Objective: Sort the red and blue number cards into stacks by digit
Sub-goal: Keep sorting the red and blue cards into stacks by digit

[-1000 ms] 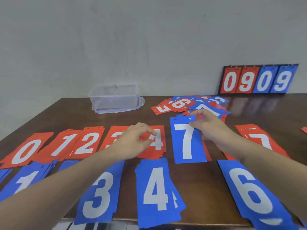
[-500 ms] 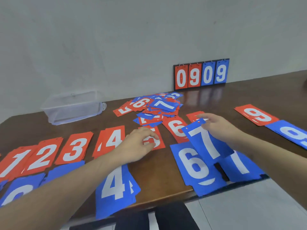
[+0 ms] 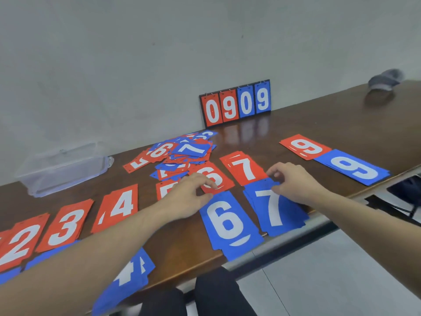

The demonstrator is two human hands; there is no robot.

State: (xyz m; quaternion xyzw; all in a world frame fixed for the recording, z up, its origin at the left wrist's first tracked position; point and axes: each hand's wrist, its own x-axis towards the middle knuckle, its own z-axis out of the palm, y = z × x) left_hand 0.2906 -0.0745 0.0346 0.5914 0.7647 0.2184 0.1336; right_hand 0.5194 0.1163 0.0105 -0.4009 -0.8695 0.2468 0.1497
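My right hand (image 3: 293, 182) rested at the top edge of the blue stack of plastic 7 cards (image 3: 276, 210), fingers loosely curled on the uppermost card; whether they pinched it I could not tell. My left hand (image 3: 190, 197) hung half-curled over the red 6 stack (image 3: 215, 179), holding nothing. The unsorted heap of red and blue number cards (image 3: 182, 153) lay behind on the dark wooden table (image 3: 341, 124).

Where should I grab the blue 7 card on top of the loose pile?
Pinch the blue 7 card at its right short edge, coming from the right. It lies flat and tilted on top of the loose red and blue card pile, so that edge overhangs the cards below.
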